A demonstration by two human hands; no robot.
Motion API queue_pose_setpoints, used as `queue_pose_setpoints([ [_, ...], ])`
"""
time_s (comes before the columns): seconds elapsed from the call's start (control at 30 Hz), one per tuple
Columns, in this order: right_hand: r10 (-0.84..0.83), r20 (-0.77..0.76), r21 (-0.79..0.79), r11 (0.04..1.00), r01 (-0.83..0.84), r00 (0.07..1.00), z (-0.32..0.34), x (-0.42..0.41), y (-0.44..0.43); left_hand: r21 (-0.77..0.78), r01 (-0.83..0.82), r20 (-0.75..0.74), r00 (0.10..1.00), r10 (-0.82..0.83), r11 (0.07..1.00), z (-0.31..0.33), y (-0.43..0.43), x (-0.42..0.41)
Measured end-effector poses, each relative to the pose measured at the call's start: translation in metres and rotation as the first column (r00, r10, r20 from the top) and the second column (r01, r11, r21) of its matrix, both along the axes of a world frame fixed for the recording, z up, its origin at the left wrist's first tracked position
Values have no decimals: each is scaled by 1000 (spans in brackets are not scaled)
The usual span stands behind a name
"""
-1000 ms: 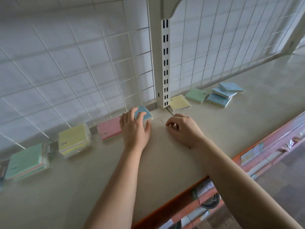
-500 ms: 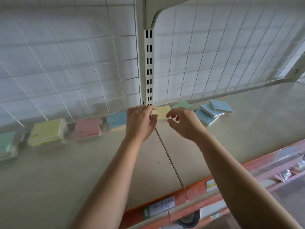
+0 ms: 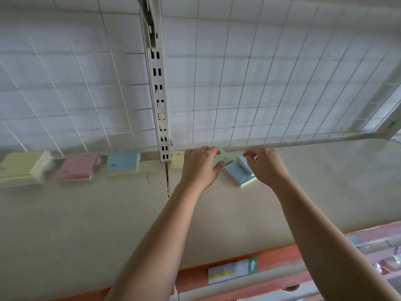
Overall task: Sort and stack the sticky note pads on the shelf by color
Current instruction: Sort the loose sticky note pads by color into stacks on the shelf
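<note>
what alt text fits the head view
A person's left hand grips a green pad at the back of a shelf; the right hand is over blue pads. A yellow stack, pink stack and blue stack sit further left.

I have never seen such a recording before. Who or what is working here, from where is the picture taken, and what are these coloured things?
There is no machine here. You see a person's two bare arms, filmed by a wide camera worn on the head, which looks forward and down. So the picture shows roughly what the person sees.

The surface is a shelf, with a wire grid behind it and a slotted post in the middle. To the left of the post lie three piles of sticky note pads: a yellow stack, a pink stack and a blue stack. Just right of the post lies a single yellow pad.

The left hand grips a green pad. The right hand, with its fingers curled, is over some blue pads. I cannot tell whether it touches them.
</note>
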State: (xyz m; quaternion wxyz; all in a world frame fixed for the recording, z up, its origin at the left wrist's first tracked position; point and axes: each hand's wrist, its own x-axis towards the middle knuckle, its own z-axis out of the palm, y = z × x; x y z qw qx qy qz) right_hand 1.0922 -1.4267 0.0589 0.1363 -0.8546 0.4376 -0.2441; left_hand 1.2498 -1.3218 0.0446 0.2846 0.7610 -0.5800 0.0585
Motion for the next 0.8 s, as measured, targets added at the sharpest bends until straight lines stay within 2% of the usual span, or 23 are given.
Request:
queue_pose_setpoints([
  [0.27,-52,-72,64,996,56,996,-11,-37,-47,98,23,-1,1000,-23,995,2,-40,-32],
  [0.37,-54,-113,136,988,69,992,-16,-41,-57,110,33,-26,999,-30,993,2,-51,-40],
  [0.6,37,-250,269,963,33,967,-17,-51,-70,133,54,-60,997,-46,990,-2,-66,-49],
  [0.8,40,-272,302,952,45,962,-14,-53,-68,204,75,-42,997,-68,976,-7,-70,-53],
])
